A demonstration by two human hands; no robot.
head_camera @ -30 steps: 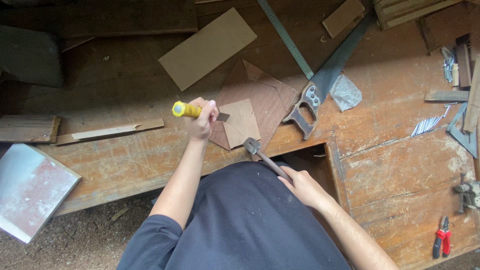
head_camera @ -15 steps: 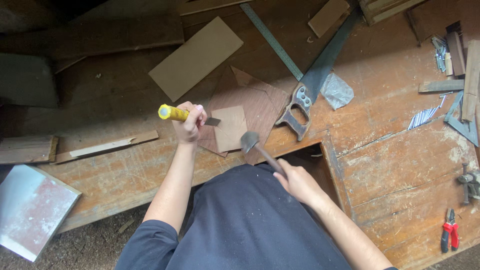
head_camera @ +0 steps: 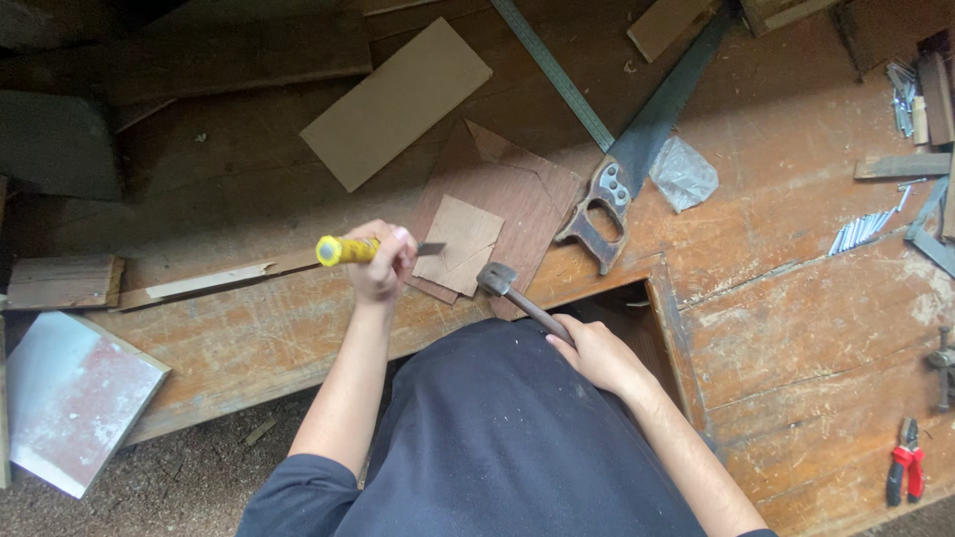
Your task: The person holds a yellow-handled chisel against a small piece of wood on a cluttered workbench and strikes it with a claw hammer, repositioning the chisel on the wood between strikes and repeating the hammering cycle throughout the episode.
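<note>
Right hand (head_camera: pixel 597 355) fingers wrapped round wooden-handled steel hammer (head_camera: pixel 517 296), head just past fingertips. Left hand (head_camera: pixel 380 261) clamped on yellow-handled chisel (head_camera: pixel 373 249), blade tip on small pale square plywood offcut (head_camera: pixel 460 244). Beyond: brown wood-handled handsaw (head_camera: pixel 637 149) on worn wooden desk (head_camera: pixel 796 298).

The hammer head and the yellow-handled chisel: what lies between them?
In the head view, a small pale board piece lies between the hammer head and the chisel.

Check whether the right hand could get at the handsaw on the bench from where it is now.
Probably yes, but not right away. The handsaw lies uncovered on the bench, its handle just beyond the right hand, with nothing between them. That hand is gripping the hammer, which it would have to put down first.
</note>
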